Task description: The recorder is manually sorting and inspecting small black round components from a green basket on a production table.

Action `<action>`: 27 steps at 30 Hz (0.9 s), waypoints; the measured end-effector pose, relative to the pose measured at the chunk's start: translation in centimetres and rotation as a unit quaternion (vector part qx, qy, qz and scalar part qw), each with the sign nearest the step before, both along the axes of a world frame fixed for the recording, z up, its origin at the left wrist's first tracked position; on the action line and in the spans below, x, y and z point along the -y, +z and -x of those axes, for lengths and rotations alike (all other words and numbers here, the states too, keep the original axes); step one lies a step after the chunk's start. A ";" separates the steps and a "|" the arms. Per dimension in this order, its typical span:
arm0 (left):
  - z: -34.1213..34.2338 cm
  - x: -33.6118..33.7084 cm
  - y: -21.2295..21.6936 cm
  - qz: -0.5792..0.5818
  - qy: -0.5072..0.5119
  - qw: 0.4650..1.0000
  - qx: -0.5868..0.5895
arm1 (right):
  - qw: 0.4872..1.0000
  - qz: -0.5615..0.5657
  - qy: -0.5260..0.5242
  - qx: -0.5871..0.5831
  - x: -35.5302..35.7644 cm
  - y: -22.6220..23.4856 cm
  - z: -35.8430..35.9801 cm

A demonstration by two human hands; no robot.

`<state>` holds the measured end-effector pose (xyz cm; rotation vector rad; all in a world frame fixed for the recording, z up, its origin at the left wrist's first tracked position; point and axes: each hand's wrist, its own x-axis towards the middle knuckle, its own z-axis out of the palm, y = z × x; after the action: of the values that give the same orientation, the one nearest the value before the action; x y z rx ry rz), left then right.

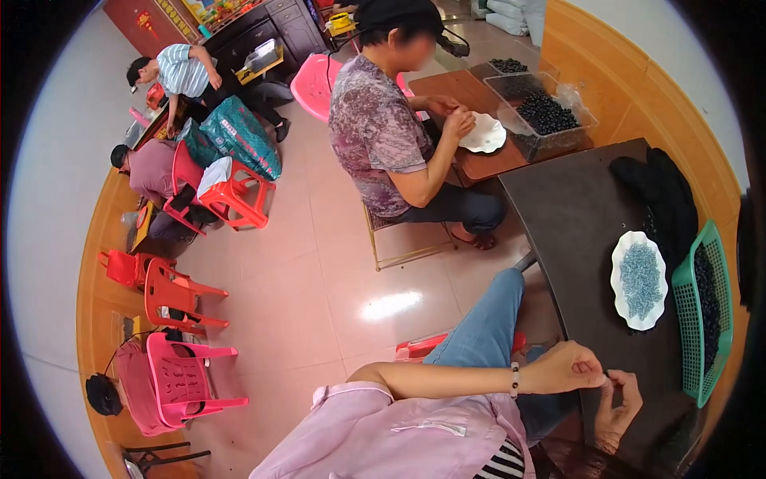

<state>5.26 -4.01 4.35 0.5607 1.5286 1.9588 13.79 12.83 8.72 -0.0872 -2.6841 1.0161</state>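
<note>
Your left hand [568,367] and right hand [618,403] meet fingertip to fingertip just off the near edge of the dark table [574,207], pinching something too small to make out. On that table, beyond your hands, lies a white scalloped plate [638,315] heaped with small grey-blue beads [641,279]. Just right of the plate sits a green basket [690,319] of dark beads [707,299].

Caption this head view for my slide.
Both hands, left hand and right hand, pinch something tiny beside a white scalloped plate of grey-blue beads.

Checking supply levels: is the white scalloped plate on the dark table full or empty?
Partly full: the white scalloped plate holds a pile of small grey-blue pieces across its middle; its rim stays bare.
</note>
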 end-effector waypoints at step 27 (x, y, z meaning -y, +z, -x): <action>0.8 -0.4 0.0 -0.097 -0.096 0.950 0.282 | 0.985 0.166 -0.018 -0.044 1.7 1.4 0.4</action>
<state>4.50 -3.63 4.38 0.1858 0.8998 1.9074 13.42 11.17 10.07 -0.1511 -2.4016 1.4105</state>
